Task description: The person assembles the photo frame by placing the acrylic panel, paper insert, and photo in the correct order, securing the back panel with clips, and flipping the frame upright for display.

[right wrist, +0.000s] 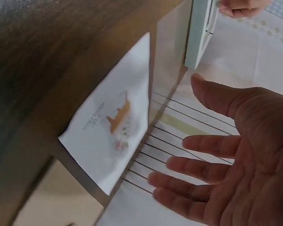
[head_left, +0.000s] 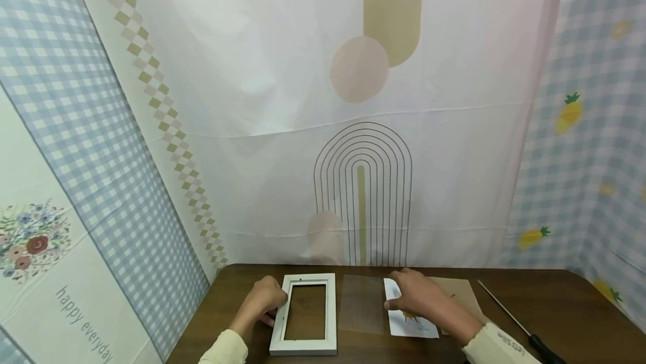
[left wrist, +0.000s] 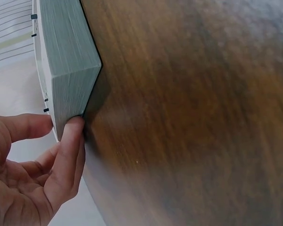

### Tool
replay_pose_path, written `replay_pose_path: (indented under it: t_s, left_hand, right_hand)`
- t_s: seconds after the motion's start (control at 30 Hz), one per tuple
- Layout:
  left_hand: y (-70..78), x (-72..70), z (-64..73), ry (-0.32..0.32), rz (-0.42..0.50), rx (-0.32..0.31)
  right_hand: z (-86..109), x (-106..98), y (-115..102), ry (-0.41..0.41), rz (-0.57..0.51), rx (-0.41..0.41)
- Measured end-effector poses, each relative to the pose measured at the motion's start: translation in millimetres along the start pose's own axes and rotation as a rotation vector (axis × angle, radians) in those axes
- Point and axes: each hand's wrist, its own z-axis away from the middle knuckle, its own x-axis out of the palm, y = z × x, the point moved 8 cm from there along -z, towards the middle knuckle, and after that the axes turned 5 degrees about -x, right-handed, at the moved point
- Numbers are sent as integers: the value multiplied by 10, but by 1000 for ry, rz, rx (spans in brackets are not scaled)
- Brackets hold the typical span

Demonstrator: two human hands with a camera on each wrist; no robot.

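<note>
A white picture frame [head_left: 330,313] with an open middle lies on the table. My left hand [head_left: 266,299] pinches its left side; in the left wrist view the thumb is on one face and the fingers [left wrist: 68,150] are against the pale green edge. Over a white printed card [head_left: 411,327] hovers my right hand [head_left: 416,294], fingers spread and holding nothing. The right wrist view shows a brown animal-like print on that card [right wrist: 118,127], apart from the fingertips. Between frame and card lies a clear sheet [head_left: 360,302].
Partly behind the right forearm, a brown backing board [head_left: 461,294] lies beside the card. A screwdriver [head_left: 510,310] with a black handle rests at the right of the dark wooden table [head_left: 570,302]. A patterned white cloth [head_left: 272,184] hangs behind the table.
</note>
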Motion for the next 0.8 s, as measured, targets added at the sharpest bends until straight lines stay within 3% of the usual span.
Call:
replay_pose_path:
  t_s: [0.13, 0.4, 0.8]
  left_hand:
    - [-16, -5, -5, -11, 17, -3]
    - [-24, -6, -47, -9, 33, -12]
    - [-6, -7, -39, -8, 49, -12]
  right_hand:
    - [-22, 79, -2, 14, -15, -5]
    - [-94, 215, -32, -40, -27, 28]
    - [-234, 280, -104, -54, -100, -24]
